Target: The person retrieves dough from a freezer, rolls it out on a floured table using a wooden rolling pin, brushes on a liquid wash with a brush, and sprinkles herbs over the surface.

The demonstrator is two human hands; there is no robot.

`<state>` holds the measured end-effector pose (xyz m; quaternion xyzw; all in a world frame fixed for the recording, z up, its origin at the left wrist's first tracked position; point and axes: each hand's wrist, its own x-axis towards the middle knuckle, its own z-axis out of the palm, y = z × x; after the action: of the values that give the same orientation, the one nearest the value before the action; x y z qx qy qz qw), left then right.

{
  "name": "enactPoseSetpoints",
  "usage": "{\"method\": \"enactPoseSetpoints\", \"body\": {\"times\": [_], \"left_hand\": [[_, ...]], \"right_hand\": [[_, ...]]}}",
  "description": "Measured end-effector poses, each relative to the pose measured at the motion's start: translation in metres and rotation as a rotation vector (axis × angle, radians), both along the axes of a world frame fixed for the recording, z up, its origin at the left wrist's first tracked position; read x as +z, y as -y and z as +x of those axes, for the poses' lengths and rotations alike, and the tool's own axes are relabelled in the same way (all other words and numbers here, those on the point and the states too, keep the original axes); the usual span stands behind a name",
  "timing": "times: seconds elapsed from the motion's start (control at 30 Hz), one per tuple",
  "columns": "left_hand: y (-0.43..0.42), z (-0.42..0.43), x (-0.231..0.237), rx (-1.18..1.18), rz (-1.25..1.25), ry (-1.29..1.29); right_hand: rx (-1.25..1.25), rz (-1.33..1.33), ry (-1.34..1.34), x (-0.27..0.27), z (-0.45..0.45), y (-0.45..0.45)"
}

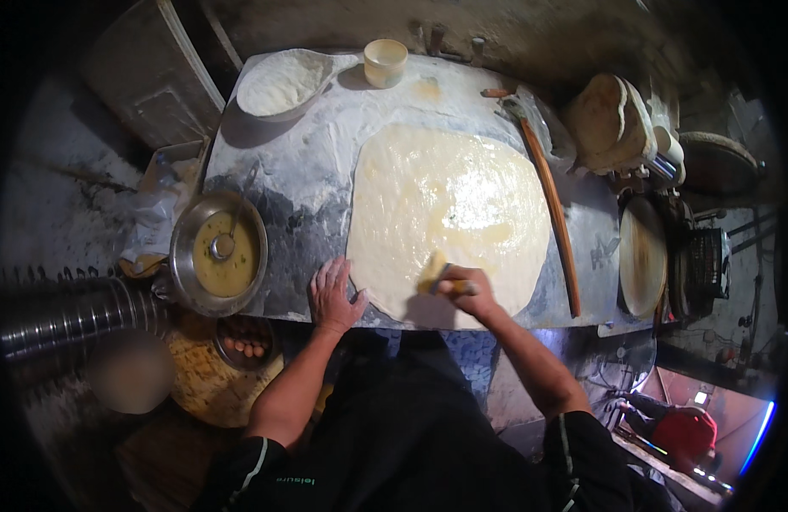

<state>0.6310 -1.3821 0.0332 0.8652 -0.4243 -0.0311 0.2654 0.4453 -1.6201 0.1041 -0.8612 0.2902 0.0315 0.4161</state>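
A large, thin sheet of rolled dough (400,211) lies on the floured metal-looking worktable (304,237), its surface shiny with a yellowish liquid. My right hand (467,291) grips a pastry brush (440,276) by its handle, with the bristles on the lower part of the dough. Flat on the table at the dough's lower left edge rests my left hand (334,297), fingers apart and holding nothing. Left of it stands a metal bowl (178,256) of yellow liquid with green bits, a ladle (224,246) in it. A long wooden rolling pin (556,224) lies right of the dough.
At the table's back are a scoop-shaped vessel of flour (282,86) and a small round tub (386,64). Below the bowl, a dish of eggs (245,345) sits on a round board (205,390). Round pans or boards (643,256) stand at the right. A person in red (685,438) is at lower right.
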Motion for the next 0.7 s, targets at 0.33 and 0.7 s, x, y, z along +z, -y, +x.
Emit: {"method": "enactPoseSetpoints", "body": {"times": [0.33, 0.7], "left_hand": [[0.008, -0.003, -0.007, -0.011, -0.048, 0.071], [0.003, -0.002, -0.006, 0.012, 0.043, 0.059]], "right_hand": [[-0.144, -0.041, 0.172, 0.006, 0.073, -0.060], [-0.295, -0.215, -0.185, 0.013, -0.016, 0.024]]}}
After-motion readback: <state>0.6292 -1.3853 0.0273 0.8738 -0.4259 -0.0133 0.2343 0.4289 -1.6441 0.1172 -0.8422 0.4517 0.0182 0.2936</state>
